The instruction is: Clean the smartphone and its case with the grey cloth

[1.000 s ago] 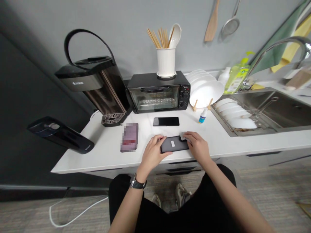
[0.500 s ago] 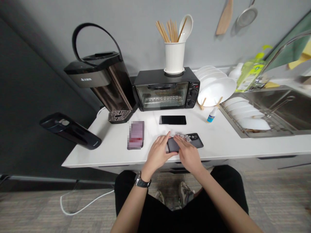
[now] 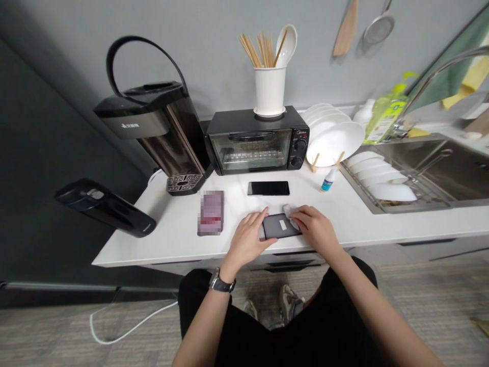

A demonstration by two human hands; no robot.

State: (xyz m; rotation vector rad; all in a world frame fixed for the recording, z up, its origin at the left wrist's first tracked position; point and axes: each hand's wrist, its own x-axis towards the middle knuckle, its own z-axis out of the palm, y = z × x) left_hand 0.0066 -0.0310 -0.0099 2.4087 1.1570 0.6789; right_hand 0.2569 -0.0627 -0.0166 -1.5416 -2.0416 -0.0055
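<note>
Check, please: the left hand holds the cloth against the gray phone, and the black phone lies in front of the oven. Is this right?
Wrong hand: in the head view, the right hand holds the cloth against the gray phone. The black phone does lie in front of the oven.

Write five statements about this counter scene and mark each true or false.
1. The left hand touches one end of a flat dark grey phone. True.
2. The right hand holds a crumpled whitish sheet. True.
3. A white cylindrical cup of wooden chopsticks stands on the black toaster oven. True.
4. The black-screened rectangular phone lies on top of the oven. False: the black-screened rectangular phone lies on the white counter in front of the oven.
5. The small white-and-blue bottle lies on its side. False: the bottle stands upright.
</note>
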